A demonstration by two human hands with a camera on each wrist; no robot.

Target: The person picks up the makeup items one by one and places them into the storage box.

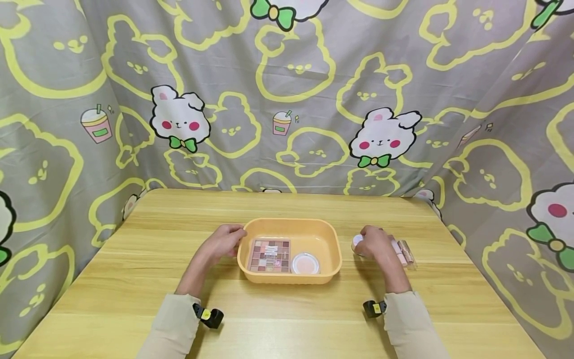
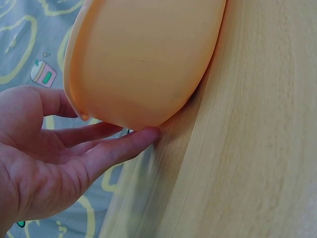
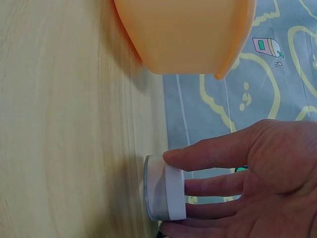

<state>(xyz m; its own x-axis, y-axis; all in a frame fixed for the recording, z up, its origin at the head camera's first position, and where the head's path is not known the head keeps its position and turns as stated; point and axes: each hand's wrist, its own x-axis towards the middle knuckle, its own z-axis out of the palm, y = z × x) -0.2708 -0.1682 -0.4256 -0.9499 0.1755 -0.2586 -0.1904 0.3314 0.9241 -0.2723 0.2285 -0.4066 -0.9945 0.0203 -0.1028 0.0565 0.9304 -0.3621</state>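
A light-orange plastic basin [image 1: 331, 271] stands on the table. Inside it lie a square eyeshadow palette [image 1: 260, 263] on the left and a round pale compact [image 1: 306, 264] on the right. My left hand [image 1: 225, 240] holds the basin's left end. In the left wrist view its thumb [image 2: 143, 139] presses the outer wall, and the index fingertip is hidden behind the rim. To the right of the basin, my right hand [image 1: 375, 243] pinches a small round jar [image 3: 174, 193] with a white lid, thumb on one side and fingers on the other. The jar is at the table surface.
Just right of the right hand lie slim cosmetic tubes [image 1: 405, 252], partly covered by the hand. The wooden table [image 1: 287, 324] is backed by a grey patterned curtain [image 1: 314, 159]. A black wrist camera [image 1: 210, 316] sits on the left sleeve, and another [image 1: 373, 308] on the right.
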